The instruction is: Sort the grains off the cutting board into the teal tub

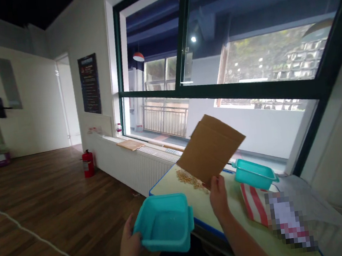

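Observation:
My left hand (130, 243) grips the left side of an empty turquoise plastic tub (166, 226), holding it just off the near left corner of a small table (199, 207). My right hand (219, 194) pinches the lower corner of a flat piece of brown cardboard (211, 148) and holds it tilted above the table. Under the cardboard lies a small heap of pale grains (191, 179) on the tabletop. A second turquoise tub (254, 173) stands on the table to the right of the cardboard.
A red-and-white striped bag (255, 207) lies on the table's right side beside a blurred patch. A white radiator (132, 166) runs under the big window. A red fire extinguisher (88, 163) stands on the wooden floor. A white cable (31, 234) crosses the floor at left.

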Tool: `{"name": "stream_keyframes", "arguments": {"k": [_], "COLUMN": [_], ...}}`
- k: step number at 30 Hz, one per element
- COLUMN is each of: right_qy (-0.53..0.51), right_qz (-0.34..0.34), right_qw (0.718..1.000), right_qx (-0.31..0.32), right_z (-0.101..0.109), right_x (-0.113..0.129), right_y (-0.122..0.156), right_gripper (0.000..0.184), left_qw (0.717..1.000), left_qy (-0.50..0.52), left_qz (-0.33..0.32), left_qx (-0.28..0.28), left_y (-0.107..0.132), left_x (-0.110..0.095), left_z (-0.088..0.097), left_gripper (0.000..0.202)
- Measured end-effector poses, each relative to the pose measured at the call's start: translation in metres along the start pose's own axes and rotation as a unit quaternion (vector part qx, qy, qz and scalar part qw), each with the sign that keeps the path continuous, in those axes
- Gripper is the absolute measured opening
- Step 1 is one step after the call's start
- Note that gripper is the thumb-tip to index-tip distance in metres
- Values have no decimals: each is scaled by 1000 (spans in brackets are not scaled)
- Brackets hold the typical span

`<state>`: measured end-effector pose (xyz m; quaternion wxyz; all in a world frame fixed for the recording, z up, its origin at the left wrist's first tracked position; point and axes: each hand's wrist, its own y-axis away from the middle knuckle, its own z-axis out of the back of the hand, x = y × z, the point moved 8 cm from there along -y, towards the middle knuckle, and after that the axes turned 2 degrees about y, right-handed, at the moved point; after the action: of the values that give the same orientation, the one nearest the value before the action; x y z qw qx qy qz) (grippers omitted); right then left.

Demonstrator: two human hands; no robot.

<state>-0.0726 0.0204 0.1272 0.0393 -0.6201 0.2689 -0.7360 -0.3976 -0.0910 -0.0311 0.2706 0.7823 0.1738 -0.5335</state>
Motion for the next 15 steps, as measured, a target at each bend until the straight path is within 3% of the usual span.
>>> {"name": "stream_keyframes", "arguments": {"k": [3, 6, 8, 11, 15], "right_qy": [-14, 113, 229, 339, 352], "right_qz": [-37, -87, -135, -163, -171], "right_qw": [998, 983, 953, 916, 917], "right_qx": [-54, -116, -144, -142, -83], "right_z": [66, 138, 174, 195, 185], "right_x": [-12, -33, -49, -73, -115], "right_y": [-19, -25, -19, -7, 4], "right_gripper": [55, 64, 67, 68, 65], "left_qw": [999, 998, 996, 994, 995], "left_qy": [-5, -27, -41, -55, -80], "left_qz": [11, 27, 31, 38, -1], "left_qx": [-31, -58, -69, -89, -68], "left_y": [-10, -14, -14, -18, -38], "left_x": [9, 23, 33, 46, 45], "left_z": [25, 45, 52, 56, 57], "left_gripper": [88, 79, 75, 70, 60]}}
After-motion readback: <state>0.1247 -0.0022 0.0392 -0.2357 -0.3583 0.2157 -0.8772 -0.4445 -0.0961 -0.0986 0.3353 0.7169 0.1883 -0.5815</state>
